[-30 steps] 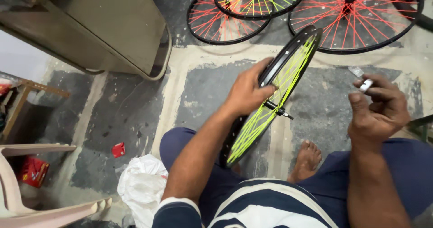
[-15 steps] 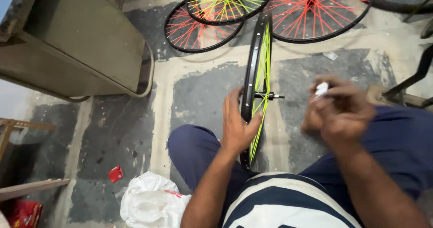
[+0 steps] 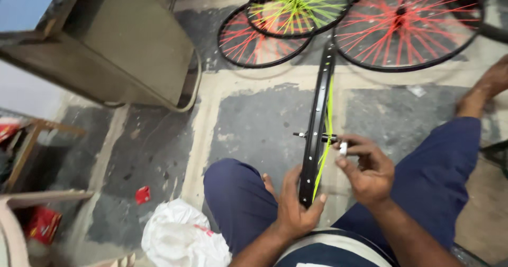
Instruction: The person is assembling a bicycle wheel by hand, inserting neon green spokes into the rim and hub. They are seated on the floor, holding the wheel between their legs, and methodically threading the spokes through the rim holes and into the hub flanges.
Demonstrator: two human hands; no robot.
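Note:
A black bicycle wheel rim [image 3: 319,106] with neon yellow-green spokes stands on edge between my knees, seen edge-on. My left hand [image 3: 296,206] grips its near lower part. My right hand [image 3: 368,169] is just right of the hub axle [image 3: 312,136] and pinches a small white piece [image 3: 343,148] between thumb and fingers, close to the spokes.
Three finished wheels lie on the stone floor ahead: two with red spokes [image 3: 410,24] [image 3: 248,39] and one with yellow-green spokes [image 3: 297,7]. A grey metal cabinet [image 3: 127,50] stands at left. A white plastic bag [image 3: 180,238] lies by my left knee. A red scrap [image 3: 142,194] sits nearby.
The wheel has swung from tilted to upright and edge-on. My left hand slid down to the rim's near part. My right hand moved in to the hub with the small white piece.

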